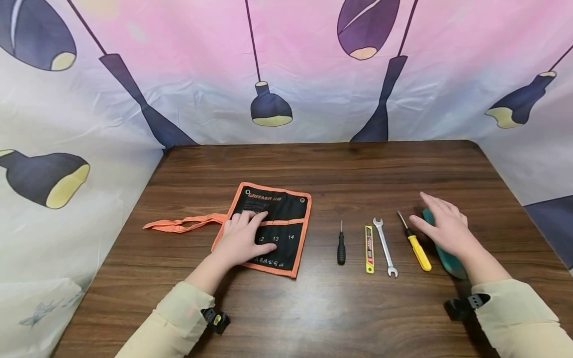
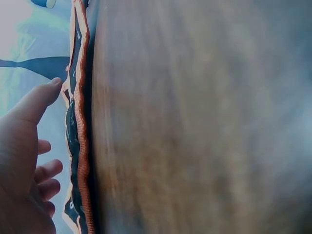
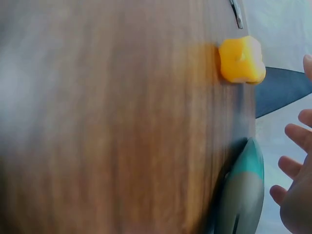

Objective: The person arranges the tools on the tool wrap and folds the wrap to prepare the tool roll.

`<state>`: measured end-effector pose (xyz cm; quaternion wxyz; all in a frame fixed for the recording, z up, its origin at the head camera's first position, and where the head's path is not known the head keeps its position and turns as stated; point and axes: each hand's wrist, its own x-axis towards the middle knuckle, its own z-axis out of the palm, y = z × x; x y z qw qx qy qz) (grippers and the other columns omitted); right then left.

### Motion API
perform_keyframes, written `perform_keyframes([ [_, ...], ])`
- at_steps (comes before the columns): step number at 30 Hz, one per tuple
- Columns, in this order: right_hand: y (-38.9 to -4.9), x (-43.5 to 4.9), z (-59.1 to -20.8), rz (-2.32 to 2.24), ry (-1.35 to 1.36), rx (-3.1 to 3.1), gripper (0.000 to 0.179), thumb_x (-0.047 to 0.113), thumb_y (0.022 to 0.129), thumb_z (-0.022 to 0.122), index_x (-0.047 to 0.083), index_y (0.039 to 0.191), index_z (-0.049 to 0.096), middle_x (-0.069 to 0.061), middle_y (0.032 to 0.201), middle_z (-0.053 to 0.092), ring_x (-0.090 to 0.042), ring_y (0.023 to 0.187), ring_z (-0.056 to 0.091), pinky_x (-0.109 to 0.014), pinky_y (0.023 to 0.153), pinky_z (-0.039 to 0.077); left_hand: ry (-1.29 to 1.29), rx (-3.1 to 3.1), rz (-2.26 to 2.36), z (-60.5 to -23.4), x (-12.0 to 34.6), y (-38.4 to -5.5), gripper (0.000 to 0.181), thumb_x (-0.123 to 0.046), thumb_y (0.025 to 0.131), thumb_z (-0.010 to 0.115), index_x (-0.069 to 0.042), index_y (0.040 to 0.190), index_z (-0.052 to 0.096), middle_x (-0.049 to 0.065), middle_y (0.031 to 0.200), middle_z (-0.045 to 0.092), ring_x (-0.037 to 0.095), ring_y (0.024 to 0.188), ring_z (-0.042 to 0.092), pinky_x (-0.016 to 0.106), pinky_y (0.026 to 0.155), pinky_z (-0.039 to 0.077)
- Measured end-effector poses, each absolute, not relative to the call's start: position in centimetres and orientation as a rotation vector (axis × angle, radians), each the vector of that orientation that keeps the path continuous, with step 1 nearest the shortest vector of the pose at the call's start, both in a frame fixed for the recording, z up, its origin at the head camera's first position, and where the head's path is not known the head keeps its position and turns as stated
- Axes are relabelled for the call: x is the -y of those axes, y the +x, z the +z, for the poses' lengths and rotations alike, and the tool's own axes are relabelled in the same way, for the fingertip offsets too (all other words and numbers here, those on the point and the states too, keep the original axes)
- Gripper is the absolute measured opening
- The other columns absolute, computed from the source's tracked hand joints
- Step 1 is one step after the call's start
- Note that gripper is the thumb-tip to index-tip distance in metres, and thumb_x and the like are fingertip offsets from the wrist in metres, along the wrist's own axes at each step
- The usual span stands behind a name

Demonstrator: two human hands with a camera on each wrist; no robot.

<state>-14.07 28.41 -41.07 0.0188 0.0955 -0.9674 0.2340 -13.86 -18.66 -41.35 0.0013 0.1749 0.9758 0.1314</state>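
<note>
Head view: left fingers (image 1: 259, 219) spread over pouch (image 1: 292, 251), right fingers (image 1: 431, 204) spread above green object (image 1: 453, 262).

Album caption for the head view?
Left hand over an orange-trimmed pouch, right hand over a teal object, a wrench between.

The left hand (image 1: 241, 239) is over the black tool pouch (image 1: 288, 251); the right hand (image 1: 445, 227), over one teal object (image 1: 451, 261).
</note>
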Motion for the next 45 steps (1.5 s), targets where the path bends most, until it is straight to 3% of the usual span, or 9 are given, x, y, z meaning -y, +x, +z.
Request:
perform_keyframes([
  [5,-13.7,-28.9,-41.0,0.737,0.278,3.011,0.074,0.044,0.095,0.05,0.003,0.148,0.02,-0.032,0.143,0.026,-0.059,0.122,0.018,-0.073,0.087,0.011,0.527,-3.028,0.445,-41.7,18.5,-13.5,0.088,-0.059,0.072,0.07,-0.014,0.141,0.042,0.011,0.117,0.044,0.029,0.102,0.037,0.046,0.082,0.03],
  [20,-13.2,-29.5,-41.4,0.751,0.238,3.015,0.076,0.045,0.094,0.05,0.003,0.149,0.017,-0.032,0.144,0.024,-0.06,0.122,0.018,-0.073,0.086,0.012,0.683,-2.944,0.371,-41.3,19.4,-14.9,0.084,-0.054,0.071,0.074,-0.016,0.14,0.044,0.007,0.124,0.046,0.026,0.107,0.04,0.043,0.081,0.03],
  [32,-12.8,-29.8,-41.5,0.752,0.193,3.015,0.077,0.045,0.095,0.048,-0.001,0.148,0.017,-0.033,0.143,0.025,-0.06,0.122,0.018,-0.072,0.087,0.012,0.786,-2.772,0.342,-40.0,20.8,-16.2,0.074,-0.042,0.078,0.073,-0.021,0.142,0.043,0.004,0.139,0.042,0.03,0.125,0.033,0.054,0.092,0.028],
  [41,-12.2,-30.4,-41.6,0.736,0.119,3.019,0.079,0.045,0.094,0.049,-0.006,0.146,0.019,-0.039,0.137,0.029,-0.062,0.117,0.021,-0.071,0.084,0.016,0.708,-2.853,0.569,-40.0,20.0,-15.3,0.068,-0.048,0.076,0.072,-0.015,0.132,0.052,0.005,0.114,0.052,0.024,0.105,0.043,0.049,0.087,0.032],
  [45,-12.0,-30.5,-41.8,0.723,0.122,3.039,0.078,0.046,0.093,0.051,-0.009,0.143,0.025,-0.039,0.132,0.033,-0.061,0.114,0.024,-0.069,0.083,0.019,0.709,-2.836,0.541,-40.8,19.5,-14.7,0.075,-0.052,0.073,0.073,-0.018,0.135,0.049,0.006,0.119,0.048,0.024,0.106,0.04,0.048,0.086,0.032],
])
